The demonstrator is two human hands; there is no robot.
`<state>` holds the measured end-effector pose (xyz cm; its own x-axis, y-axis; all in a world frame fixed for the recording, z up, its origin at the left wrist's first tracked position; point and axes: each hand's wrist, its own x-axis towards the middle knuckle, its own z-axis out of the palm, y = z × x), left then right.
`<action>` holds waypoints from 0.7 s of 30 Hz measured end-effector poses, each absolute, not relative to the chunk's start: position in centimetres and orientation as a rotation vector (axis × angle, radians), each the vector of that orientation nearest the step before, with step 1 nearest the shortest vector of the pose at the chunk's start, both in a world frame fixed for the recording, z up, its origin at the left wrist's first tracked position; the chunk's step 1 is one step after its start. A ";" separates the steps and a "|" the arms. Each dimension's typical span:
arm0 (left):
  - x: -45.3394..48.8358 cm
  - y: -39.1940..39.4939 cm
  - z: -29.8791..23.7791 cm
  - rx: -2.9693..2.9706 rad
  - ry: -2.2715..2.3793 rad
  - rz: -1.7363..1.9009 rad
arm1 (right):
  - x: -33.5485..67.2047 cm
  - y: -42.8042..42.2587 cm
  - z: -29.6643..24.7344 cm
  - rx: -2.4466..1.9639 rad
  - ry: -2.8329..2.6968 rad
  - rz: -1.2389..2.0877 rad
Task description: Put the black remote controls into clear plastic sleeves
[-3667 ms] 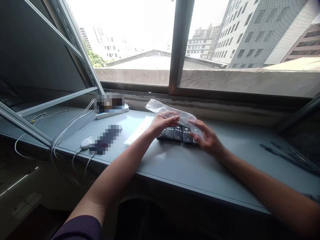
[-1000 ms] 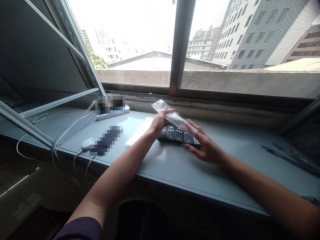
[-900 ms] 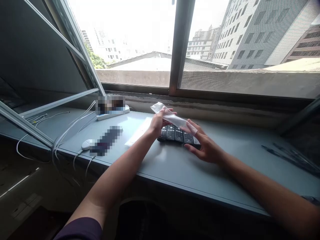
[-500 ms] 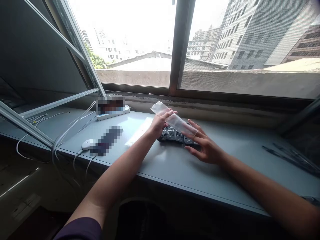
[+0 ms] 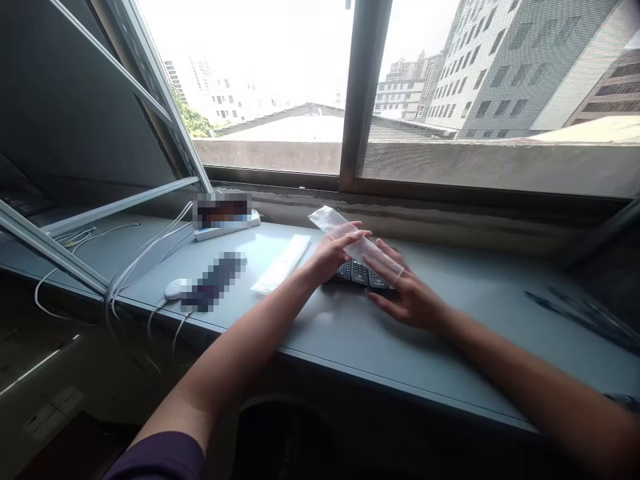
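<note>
A long clear plastic bag slants between my hands above a row of several black remote controls on the grey desk. My left hand grips the bag around its middle, fingers closed on it and pointing right. My right hand is at the bag's lower right end, fingers stretched and spread. One or more of its fingers show through the film, seemingly inside the bag's mouth. Both hands partly hide the remotes. A flat stack of similar clear bags lies left of my left hand.
A white round charger with cables and a blurred dark object sit on the left. Behind them is a white power strip. A metal frame rises at the left. Dark cables or straps lie far right, and a window backs the desk.
My left hand has slid right along the bag toward my right hand, covering more of the remotes. The bag has shifted slightly right and down. More of the bag stack shows.
</note>
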<state>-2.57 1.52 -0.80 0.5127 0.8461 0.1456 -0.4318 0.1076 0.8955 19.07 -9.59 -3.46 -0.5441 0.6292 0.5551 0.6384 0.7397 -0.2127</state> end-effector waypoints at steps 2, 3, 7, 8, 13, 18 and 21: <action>-2.3 1.1 -0.8 1.114 0.447 0.960 | 19.0 -9.6 -3.3 -0.971 -2.312 -0.043; -2.3 1.0 -0.8 1.118 0.443 0.960 | 19.0 -9.7 -3.3 -0.973 -2.307 -0.056; -2.4 1.2 -0.8 1.091 0.454 1.012 | 19.0 -9.8 -3.0 -0.949 -2.287 -0.046; -2.4 1.3 -0.8 1.085 0.456 1.021 | 19.1 -9.8 -3.0 -0.950 -2.278 -0.027; -2.5 1.0 -0.6 1.061 0.470 1.026 | 19.0 -9.9 -2.9 -0.989 -2.294 0.007; -2.4 0.8 -0.4 1.045 0.474 1.015 | 18.7 -10.1 -2.9 -0.999 -2.330 -0.012; -2.4 1.2 -0.6 1.023 0.494 1.058 | 18.7 -10.1 -3.0 -1.003 -2.342 -0.009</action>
<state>-2.41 1.23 -0.58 0.4449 0.8872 0.1222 -0.4752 0.1182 0.8719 18.69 -10.08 -3.00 -0.5453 0.6600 0.5167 0.6639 0.7164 -0.2145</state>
